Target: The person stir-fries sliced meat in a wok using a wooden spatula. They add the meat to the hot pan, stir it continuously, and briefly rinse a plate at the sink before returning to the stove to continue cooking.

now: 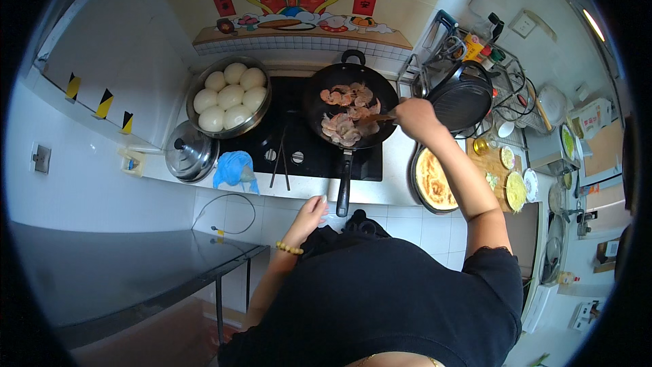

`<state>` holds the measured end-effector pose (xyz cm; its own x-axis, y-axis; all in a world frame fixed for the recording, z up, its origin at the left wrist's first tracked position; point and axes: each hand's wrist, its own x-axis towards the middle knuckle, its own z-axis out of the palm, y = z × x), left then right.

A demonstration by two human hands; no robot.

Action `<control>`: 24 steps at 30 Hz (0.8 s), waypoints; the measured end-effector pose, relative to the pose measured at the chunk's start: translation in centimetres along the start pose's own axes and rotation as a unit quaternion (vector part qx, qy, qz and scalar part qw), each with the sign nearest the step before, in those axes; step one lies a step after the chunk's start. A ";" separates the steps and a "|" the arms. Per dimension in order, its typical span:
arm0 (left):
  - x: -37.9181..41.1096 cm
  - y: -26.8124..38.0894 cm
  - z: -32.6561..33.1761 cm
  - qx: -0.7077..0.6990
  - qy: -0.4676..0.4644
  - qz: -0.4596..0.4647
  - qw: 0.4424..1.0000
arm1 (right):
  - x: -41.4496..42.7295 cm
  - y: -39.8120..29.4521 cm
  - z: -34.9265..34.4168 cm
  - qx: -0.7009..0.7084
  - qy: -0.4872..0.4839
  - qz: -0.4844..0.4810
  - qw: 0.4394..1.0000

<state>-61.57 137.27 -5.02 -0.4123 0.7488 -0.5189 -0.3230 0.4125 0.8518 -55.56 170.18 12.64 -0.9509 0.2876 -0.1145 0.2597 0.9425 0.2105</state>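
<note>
My right hand (418,117) grips the handle of a wooden spatula (376,118), whose blade touches the food in a black wok (318,74). Pinkish-orange shrimp (346,96) lie in the wok in an upper and a lower cluster, the lower one paler. The wok rests on a black gas stove (300,171), its handle (344,183) pointing towards me. My left hand (309,216) hangs in front of the counter edge, left of that handle, fingers loosely curled and holding nothing visible. A pair of chopsticks (280,163) lies across the stove's front edge.
At left, a steel pan (193,122) holds round white buns, near a steel lid (190,152) and a blue cloth (234,169). At right are a flatbread (434,179) in a dark pan, a ridged black pan (461,99), a wire rack, and a cutting board (479,163) with small plates.
</note>
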 end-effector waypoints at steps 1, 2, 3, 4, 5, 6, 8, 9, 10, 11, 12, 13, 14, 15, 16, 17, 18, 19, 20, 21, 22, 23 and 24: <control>0.8 0.5 0.8 -0.058 -0.029 -0.029 0.997 | -0.8 -0.1 -2.2 0.013 -0.026 0.009 1.000; 1.6 1.1 1.6 -0.116 -0.058 -0.056 0.990 | -1.0 0.0 -3.0 -0.002 -0.051 0.018 0.999; 2.3 1.6 2.3 -0.173 -0.087 -0.084 0.977 | -1.0 -0.7 -2.6 -0.006 -0.060 0.028 0.998; 2.6 2.5 3.0 -0.211 -0.113 -0.098 0.966 | -0.8 -1.8 -1.7 -0.009 -0.071 0.039 0.997; 2.6 3.4 3.7 -0.250 -0.137 -0.111 0.952 | -0.3 -2.8 -0.4 -0.012 -0.081 0.049 0.995; 2.7 4.0 4.1 -0.286 -0.165 -0.123 0.936 | 0.5 -3.5 1.4 -0.021 -0.064 0.059 0.996; 3.6 3.0 4.3 -0.265 -0.166 -0.111 0.943 | 1.8 -2.8 3.4 0.006 -0.032 0.108 0.994; 3.7 2.4 4.3 -0.258 -0.163 -0.105 0.947 | 2.6 -2.1 3.4 0.027 -0.046 0.137 0.989; 3.6 2.2 4.2 -0.241 -0.143 -0.109 0.954 | 3.0 -1.4 2.4 0.054 -0.041 0.154 0.986; 3.5 2.0 4.2 -0.224 -0.122 -0.112 0.960 | 3.3 -0.5 1.5 0.082 -0.037 0.169 0.981; 3.6 2.0 4.4 -0.206 -0.105 -0.116 0.966 | 3.9 1.0 1.5 0.081 -0.042 0.214 0.972; 3.4 2.3 4.4 -0.193 -0.083 -0.109 0.971 | 3.8 1.1 -1.0 0.112 -0.037 0.246 0.962; 3.1 2.6 4.5 -0.181 -0.059 -0.103 0.976 | 4.7 2.0 -0.9 0.113 -0.048 0.256 0.959; 2.8 3.1 4.7 -0.166 -0.040 -0.095 0.981 | 5.3 3.6 -0.9 0.114 -0.058 0.269 0.955; 2.6 3.4 4.9 -0.153 -0.029 -0.095 0.983 | 6.5 5.1 -0.3 0.167 -0.074 0.288 0.940; 2.6 3.4 5.0 -0.152 -0.033 -0.095 0.983 | 7.9 6.6 1.3 0.220 -0.091 0.309 0.921; 2.7 3.3 5.0 -0.151 -0.039 -0.096 0.983 | 9.3 8.0 3.3 0.272 -0.107 0.328 0.898; 2.9 3.5 5.1 -0.147 -0.050 -0.095 0.983 | 10.7 9.6 6.8 0.269 -0.087 0.315 0.906; 3.1 3.8 5.4 -0.139 -0.063 -0.097 0.983 | 11.6 11.6 11.0 0.264 -0.066 0.309 0.911; 3.0 3.3 5.0 -0.148 -0.046 -0.102 0.983 | 12.7 9.4 10.3 0.261 -0.082 0.251 0.928; 2.9 3.1 4.6 -0.153 -0.035 -0.104 0.982 | 13.3 7.4 9.2 0.257 -0.094 0.198 0.941; 2.8 3.3 4.5 -0.148 -0.029 -0.104 0.983 | 13.0 6.0 9.3 0.268 -0.050 0.157 0.949; 2.7 3.6 4.5 -0.141 -0.025 -0.104 0.984 | 12.7 5.2 9.6 0.277 -0.006 0.118 0.954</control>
<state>-59.97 143.13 -3.06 -0.2726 0.6908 -0.6697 -0.6226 0.4040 0.6702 -64.65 180.31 2.95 -0.8540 0.5012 -0.1395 0.5183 0.7961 -0.3124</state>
